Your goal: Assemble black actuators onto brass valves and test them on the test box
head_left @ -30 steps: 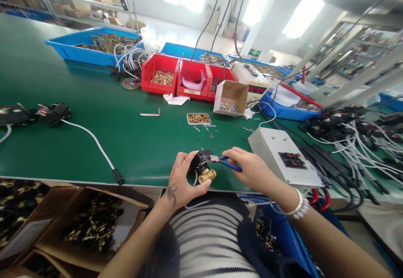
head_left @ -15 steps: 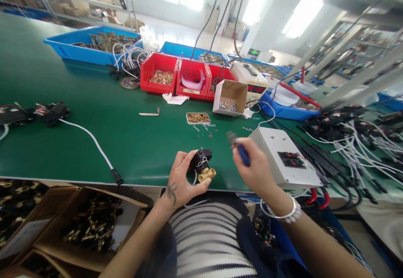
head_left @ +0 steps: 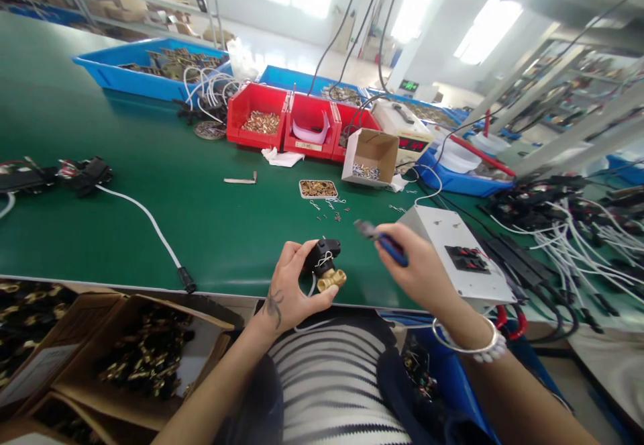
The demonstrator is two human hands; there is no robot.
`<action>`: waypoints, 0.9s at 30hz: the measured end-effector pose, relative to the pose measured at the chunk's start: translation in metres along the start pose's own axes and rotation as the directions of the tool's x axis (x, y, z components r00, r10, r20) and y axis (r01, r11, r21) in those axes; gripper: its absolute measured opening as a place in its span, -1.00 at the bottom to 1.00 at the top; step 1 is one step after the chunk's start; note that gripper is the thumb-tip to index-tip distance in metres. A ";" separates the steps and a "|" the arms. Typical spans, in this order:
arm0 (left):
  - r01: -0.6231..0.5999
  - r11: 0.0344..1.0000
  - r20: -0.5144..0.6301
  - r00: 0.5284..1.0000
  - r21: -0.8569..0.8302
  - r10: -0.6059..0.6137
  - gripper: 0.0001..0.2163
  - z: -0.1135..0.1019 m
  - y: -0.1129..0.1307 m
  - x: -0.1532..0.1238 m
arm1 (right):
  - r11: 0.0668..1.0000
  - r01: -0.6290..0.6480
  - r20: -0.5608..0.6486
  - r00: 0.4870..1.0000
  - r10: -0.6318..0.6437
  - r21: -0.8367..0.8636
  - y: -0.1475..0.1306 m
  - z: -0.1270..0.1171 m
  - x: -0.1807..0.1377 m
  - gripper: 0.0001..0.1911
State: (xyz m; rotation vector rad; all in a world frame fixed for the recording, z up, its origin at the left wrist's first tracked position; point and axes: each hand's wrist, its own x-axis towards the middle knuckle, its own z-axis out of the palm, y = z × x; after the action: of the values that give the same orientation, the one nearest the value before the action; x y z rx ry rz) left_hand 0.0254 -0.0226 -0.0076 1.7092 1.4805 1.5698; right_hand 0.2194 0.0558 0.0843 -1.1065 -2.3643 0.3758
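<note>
1. Your left hand [head_left: 292,290] is curled around a small valve [head_left: 325,267] with a black top and brass body, gripped just above the near edge of the green tabletop [head_left: 151,196]; a thin wire clip sits on the valve's black part.
2. Your right hand [head_left: 422,270] is closed on blue-handled pliers [head_left: 382,240], the tip pointing left and up, a short gap away from the valve and not touching it.
3. Just right of that hand sits a grey control box [head_left: 453,250] with dark sockets on top.
4. Beyond the valve, a small tray of brass bits [head_left: 316,189] lies on the tabletop with loose clips scattered beside it, and an open cardboard box [head_left: 372,156] stands behind.
5. Further back, three red bins [head_left: 302,123] stand in a row, with blue trays [head_left: 145,72] behind them.
6. At your left, cardboard cartons [head_left: 125,358] below the tabletop edge hold more brass-and-black valves.
</note>
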 end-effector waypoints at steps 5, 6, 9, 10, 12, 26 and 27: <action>0.008 1.000 0.007 1.000 0.005 -0.008 -0.39 0.000 -0.002 0.000 | 0.999 0.011 -0.023 1.000 -0.011 0.030 -0.002 0.008 0.000 -0.86; 0.010 1.000 0.012 1.000 0.007 -0.010 -0.39 0.000 -0.002 0.000 | 0.999 0.036 0.137 0.990 -0.039 0.027 -0.002 0.009 0.001 -0.84; 0.007 1.000 0.039 0.999 0.023 -0.008 -0.38 0.000 -0.001 -0.001 | 0.996 -0.013 0.215 0.977 -0.006 0.087 -0.007 0.006 0.007 -0.89; 0.004 0.999 0.048 0.999 0.034 -0.006 -0.37 0.000 -0.001 -0.001 | 0.990 -0.033 0.176 0.984 0.009 0.138 -0.011 0.004 0.010 -0.91; -0.016 0.998 0.055 0.998 0.056 0.013 -0.35 0.000 0.000 -0.002 | 0.968 -0.042 0.184 0.983 -0.004 0.249 -0.020 0.003 0.015 -0.89; -0.062 0.998 0.035 0.998 0.009 0.061 -0.36 0.002 0.000 0.000 | 0.910 0.245 0.213 0.921 -0.326 0.334 -0.023 0.020 0.016 -0.83; -0.061 0.998 0.031 0.998 0.013 0.061 -0.35 0.002 -0.001 0.000 | 0.905 0.263 0.222 0.911 -0.347 0.334 -0.022 0.020 0.015 -0.83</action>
State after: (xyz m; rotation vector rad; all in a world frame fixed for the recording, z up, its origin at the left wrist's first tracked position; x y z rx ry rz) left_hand 0.0273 -0.0216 -0.0089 1.7940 1.4409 1.5600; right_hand 0.1864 0.0523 0.0822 -0.5550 -2.5589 0.7841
